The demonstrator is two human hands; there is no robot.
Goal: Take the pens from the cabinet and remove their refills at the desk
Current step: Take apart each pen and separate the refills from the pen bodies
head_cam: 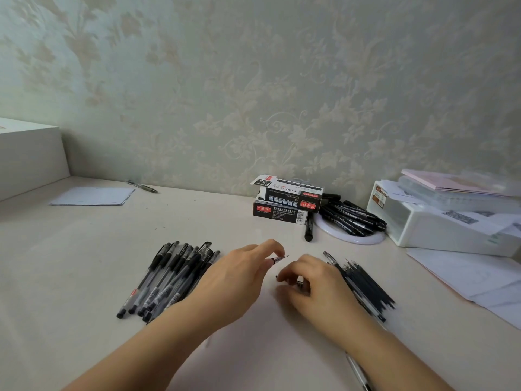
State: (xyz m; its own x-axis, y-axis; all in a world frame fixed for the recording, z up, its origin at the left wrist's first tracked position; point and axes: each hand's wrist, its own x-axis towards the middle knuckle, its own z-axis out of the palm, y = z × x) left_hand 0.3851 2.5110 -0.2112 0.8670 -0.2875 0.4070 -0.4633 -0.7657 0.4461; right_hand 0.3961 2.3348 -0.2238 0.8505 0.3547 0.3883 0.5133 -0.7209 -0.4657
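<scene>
At the middle of the pale, smooth table [84,249], two bare hands work close together. The left hand [242,275] has its thumb and forefinger pinched on a small pen tip piece [279,260], a clear cone with a dark collar and a metal point, held just above the surface. The right hand [315,280] is curled, fingers bent down onto a thin dark part against the table; what that part is, I cannot tell, as the fingers hide most of it.

Just left of the left hand lies a bundle of pens [169,277], slim clear barrels with black caps, black rubbery grips and printed labels, fanned roughly parallel and slanting up to the right. Partly under the right wrist and just beyond it lies a pile of refills [366,286], thin dark straight tubes packed side by side, slanting the other way. One clear pen barrel [358,373] shows near the bottom edge below the right forearm.

Farther back against the floral, embossed wallpaper [253,80] stand two stacked black cardboard pen boxes [284,204] with red labels, the upper one with its flap open. Beside them a heap of black markers [352,218] rests on a white ring-shaped object [352,239]. To the right sits a white plastic container [439,230] with papers on and around it. At far left lie a flat sheet [93,196] and a single pen [142,186].
</scene>
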